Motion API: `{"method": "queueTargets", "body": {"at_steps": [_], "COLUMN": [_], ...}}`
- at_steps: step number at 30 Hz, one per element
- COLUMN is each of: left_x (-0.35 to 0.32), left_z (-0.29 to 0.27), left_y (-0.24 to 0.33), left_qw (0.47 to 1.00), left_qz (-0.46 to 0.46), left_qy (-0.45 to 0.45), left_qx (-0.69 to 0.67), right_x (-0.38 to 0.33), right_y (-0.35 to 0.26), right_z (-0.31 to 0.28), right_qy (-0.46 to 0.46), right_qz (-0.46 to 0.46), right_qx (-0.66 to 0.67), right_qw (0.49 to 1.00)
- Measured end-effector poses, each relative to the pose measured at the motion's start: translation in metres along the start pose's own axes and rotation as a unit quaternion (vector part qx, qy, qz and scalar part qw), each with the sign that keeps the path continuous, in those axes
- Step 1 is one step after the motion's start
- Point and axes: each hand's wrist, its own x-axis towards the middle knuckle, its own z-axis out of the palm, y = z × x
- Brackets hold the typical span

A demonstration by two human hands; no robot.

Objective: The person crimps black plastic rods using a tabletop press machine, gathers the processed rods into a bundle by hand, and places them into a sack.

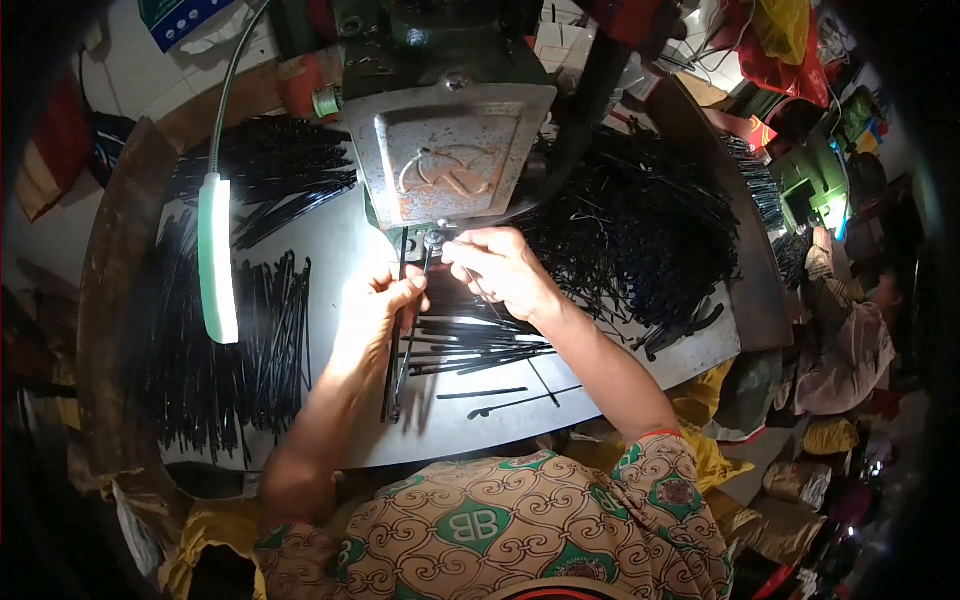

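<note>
My left hand is closed, thumb against fingers, on a couple of long thin black strips that hang down toward me. Their upper ends reach the small metal working head under a machine's plate. On the right side of that head, my right hand is pinched, its fingertips close to the metal. A thin dark strip runs out from beneath its fingers; the exact grip is partly hidden. Beneath and between my hands, more black strips lie loosely side by side on the pale tabletop.
The machine's rusty metal plate stands over the work point. A lit green-and-white lamp hangs at left. Piles of black strips lie left and right. Raised brown edging borders the table. Another person's arm shows far right.
</note>
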Motion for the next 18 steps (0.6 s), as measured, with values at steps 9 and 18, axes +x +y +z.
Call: {"method": "queueTargets", "body": {"at_steps": [9,18], "left_x": [0.003,0.011], "left_z": [0.005,0.009], "left_y": [0.0,-0.009], "left_qw": [0.999,0.999], "left_qz": [0.004,0.047], "left_qy": [-0.02,0.001], "left_qx": [-0.031,-0.021], "right_x": [-0.003,0.002], "right_y": [0.002,0.005], "right_z": [0.008,0.015], "right_qy": [-0.007,0.006], "right_qz": [-0.043,-0.037], "right_qx": [0.05,0.041], "right_qw": [0.998,0.998]}}
